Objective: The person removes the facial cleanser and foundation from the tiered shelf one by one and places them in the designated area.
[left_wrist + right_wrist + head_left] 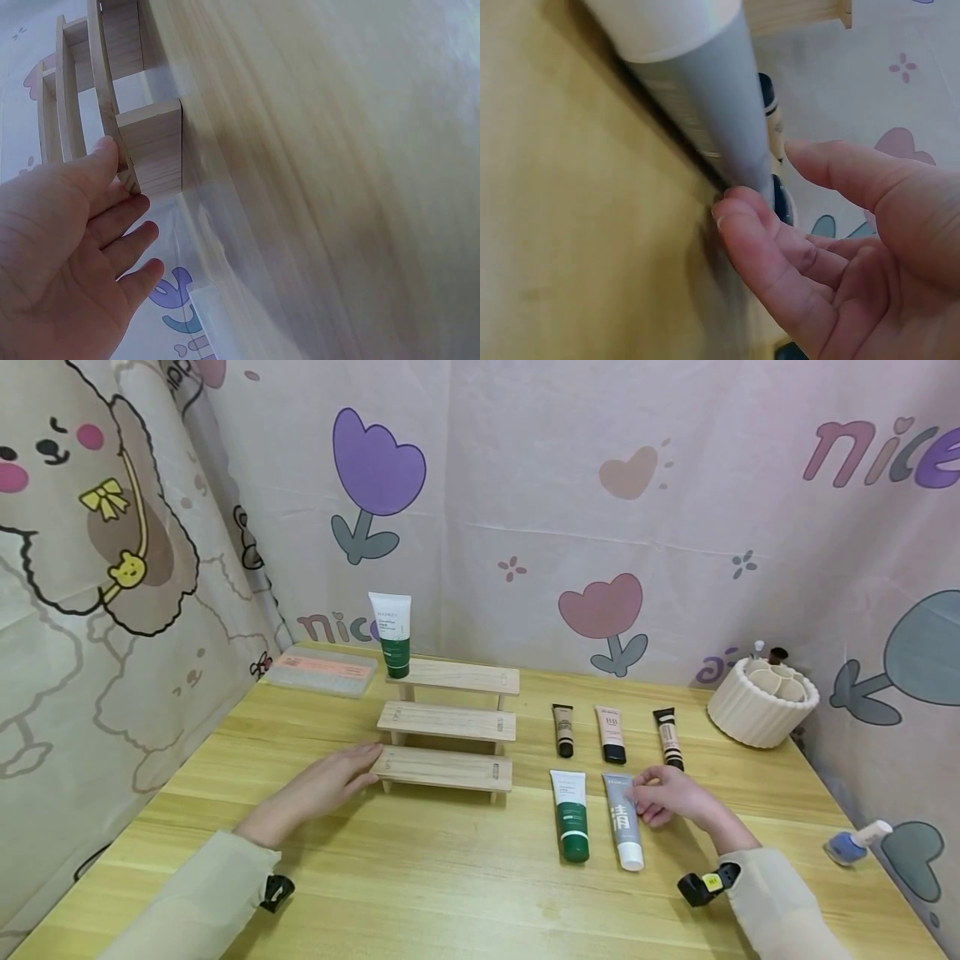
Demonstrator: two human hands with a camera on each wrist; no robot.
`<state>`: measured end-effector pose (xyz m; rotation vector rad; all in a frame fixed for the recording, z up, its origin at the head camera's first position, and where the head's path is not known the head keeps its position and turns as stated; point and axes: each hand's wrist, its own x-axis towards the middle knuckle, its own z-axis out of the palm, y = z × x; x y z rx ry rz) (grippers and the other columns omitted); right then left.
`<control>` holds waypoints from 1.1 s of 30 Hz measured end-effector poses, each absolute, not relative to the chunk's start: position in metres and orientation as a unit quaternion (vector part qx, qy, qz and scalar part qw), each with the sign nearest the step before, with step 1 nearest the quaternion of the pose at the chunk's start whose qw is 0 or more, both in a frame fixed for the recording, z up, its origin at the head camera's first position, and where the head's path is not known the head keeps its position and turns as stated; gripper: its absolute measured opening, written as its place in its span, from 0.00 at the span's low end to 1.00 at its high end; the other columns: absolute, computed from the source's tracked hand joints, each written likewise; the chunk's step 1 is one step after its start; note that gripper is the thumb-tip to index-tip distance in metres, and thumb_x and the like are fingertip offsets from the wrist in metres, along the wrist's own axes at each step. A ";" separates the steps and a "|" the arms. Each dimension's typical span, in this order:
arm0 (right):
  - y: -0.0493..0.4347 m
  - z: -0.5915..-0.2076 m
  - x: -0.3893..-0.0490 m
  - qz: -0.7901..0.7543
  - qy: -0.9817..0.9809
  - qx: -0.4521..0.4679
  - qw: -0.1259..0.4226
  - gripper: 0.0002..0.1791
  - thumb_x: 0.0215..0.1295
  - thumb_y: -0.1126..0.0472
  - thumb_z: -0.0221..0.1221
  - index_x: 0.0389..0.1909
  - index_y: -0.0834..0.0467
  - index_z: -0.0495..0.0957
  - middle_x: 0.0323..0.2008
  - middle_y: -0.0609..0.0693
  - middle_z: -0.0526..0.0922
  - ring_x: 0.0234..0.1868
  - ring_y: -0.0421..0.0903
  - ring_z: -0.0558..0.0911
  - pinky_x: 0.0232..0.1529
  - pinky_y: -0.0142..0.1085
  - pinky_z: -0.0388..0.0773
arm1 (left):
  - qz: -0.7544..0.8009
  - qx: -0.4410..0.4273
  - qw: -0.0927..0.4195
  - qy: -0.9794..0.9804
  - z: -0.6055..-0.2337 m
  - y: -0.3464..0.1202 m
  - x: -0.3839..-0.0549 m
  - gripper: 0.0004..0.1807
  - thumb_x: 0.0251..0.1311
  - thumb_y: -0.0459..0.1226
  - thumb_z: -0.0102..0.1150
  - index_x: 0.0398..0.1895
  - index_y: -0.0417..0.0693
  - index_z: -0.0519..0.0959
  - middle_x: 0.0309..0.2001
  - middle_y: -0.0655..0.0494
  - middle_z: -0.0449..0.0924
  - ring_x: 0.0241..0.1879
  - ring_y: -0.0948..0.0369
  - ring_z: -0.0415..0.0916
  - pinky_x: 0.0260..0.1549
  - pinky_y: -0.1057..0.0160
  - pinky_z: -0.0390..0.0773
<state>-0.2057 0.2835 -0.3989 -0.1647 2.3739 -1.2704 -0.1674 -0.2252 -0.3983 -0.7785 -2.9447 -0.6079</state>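
Note:
My left hand (341, 781) pinches the left end of the lowest step of a three-step wooden display stand (446, 768). In the left wrist view, the thumb lies on the board (105, 82) and the index finger is beneath its end. My right hand (675, 797) is beside a grey tube with a white cap (621, 822), which lies on the table. In the right wrist view, the fingertips are right at the edge of the grey tube (712, 97), with the thumb held apart. A green and white tube (572, 818) lies to its left. Another green and white tube (392, 635) stands upright on the top step.
Behind the grey tube lie three small tubes: a brown one (563, 731), a pink one (611, 735) and a black-ended one (669, 739). A ribbed white holder (761, 706) with brushes stands back right. Blue nail polish (855, 843) is far right, a flat clear case (322, 671) back left.

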 end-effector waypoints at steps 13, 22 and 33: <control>0.261 -0.352 -0.233 -0.447 0.874 -0.121 0.150 0.22 0.64 0.61 0.56 0.50 0.74 0.65 0.26 0.61 0.80 0.24 0.49 0.80 0.29 0.46 0.82 | -0.196 -0.247 0.013 -0.949 -0.399 -0.227 -0.167 0.27 0.65 0.38 0.51 0.62 0.29 0.63 0.62 0.34 0.60 0.61 0.40 0.59 0.59 0.43 0.58; 0.210 -0.311 -0.252 -0.447 0.867 -0.182 0.124 0.19 0.65 0.61 0.55 0.49 0.72 0.66 0.26 0.57 0.78 0.25 0.52 0.79 0.30 0.44 0.82 | -0.196 -0.250 0.010 -0.948 -0.399 -0.226 -0.168 0.27 0.65 0.38 0.51 0.62 0.29 0.63 0.62 0.33 0.60 0.61 0.40 0.59 0.59 0.43 0.58; 0.131 -0.286 -0.275 -0.450 0.853 -0.247 0.093 0.14 0.63 0.63 0.57 0.46 0.68 0.71 0.33 0.60 0.79 0.30 0.56 0.79 0.29 0.41 0.82 | -0.199 -0.250 0.010 -0.947 -0.400 -0.226 -0.169 0.27 0.65 0.38 0.50 0.62 0.29 0.63 0.62 0.34 0.60 0.61 0.41 0.59 0.60 0.44 0.58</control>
